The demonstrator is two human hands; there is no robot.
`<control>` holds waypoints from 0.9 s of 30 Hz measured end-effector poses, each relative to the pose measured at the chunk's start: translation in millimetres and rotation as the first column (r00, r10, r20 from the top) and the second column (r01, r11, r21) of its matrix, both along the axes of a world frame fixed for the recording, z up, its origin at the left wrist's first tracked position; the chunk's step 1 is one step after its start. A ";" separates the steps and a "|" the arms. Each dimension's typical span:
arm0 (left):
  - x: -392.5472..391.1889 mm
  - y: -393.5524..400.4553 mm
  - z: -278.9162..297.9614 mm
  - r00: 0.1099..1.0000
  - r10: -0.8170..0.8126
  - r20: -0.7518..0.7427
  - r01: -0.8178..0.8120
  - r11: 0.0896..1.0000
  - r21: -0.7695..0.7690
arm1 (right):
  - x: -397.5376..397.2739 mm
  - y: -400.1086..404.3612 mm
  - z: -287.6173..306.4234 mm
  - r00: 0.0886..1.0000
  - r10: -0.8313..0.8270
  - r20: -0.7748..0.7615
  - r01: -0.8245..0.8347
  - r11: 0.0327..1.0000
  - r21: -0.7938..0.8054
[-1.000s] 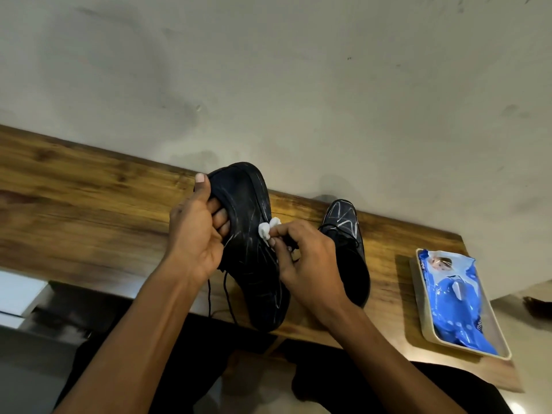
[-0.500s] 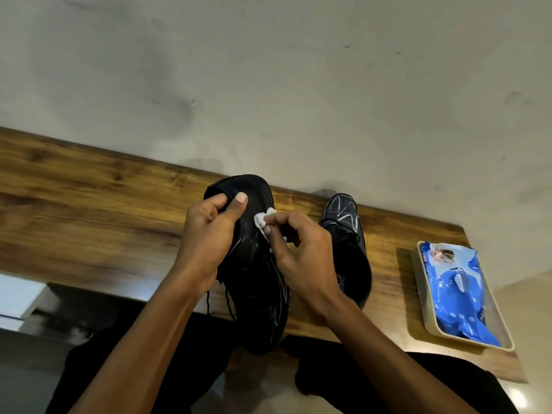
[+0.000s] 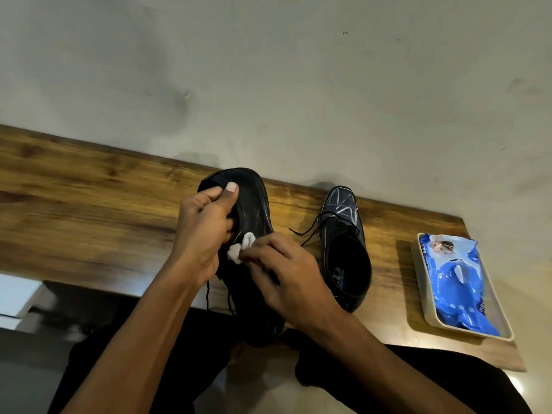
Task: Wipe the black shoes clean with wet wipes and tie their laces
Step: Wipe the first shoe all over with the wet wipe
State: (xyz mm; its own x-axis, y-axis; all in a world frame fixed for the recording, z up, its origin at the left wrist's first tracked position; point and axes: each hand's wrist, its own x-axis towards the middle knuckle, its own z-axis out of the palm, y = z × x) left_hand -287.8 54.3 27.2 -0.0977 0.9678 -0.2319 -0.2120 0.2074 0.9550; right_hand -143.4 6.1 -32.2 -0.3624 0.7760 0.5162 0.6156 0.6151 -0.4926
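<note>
The left hand [image 3: 203, 234] grips a black shoe [image 3: 254, 222] near its toe end, thumb curled over the upper edge, fingers wrapped behind. The shoe is raised and tilted over the near edge of the wooden surface [image 3: 89, 210]; its loose laces [image 3: 218, 297] hang below the hand. The right hand [image 3: 286, 273] pinches a small wadded white wipe [image 3: 240, 251] at its fingertips and presses it against the side of the held shoe, just beside the left palm.

A second black shoe [image 3: 343, 249] stands upright on the surface to the right, apart from the held one, toe towards the wall [image 3: 268, 70]. White streaks mark its toe; its laces [image 3: 310, 231] are untied and trail to the left across the wood.

Further right, well apart from both shoes, a blue pack of wipes [image 3: 457, 285] lies in a shallow cream tray [image 3: 424, 306] near the end of the surface.
</note>
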 end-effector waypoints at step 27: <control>6.7 -9.1 8.2 0.990 -0.104 0.095 0.094 0.990 0.104 | 20.5 71.4 50.3 0.847 -0.356 -0.395 0.351 0.932 -0.087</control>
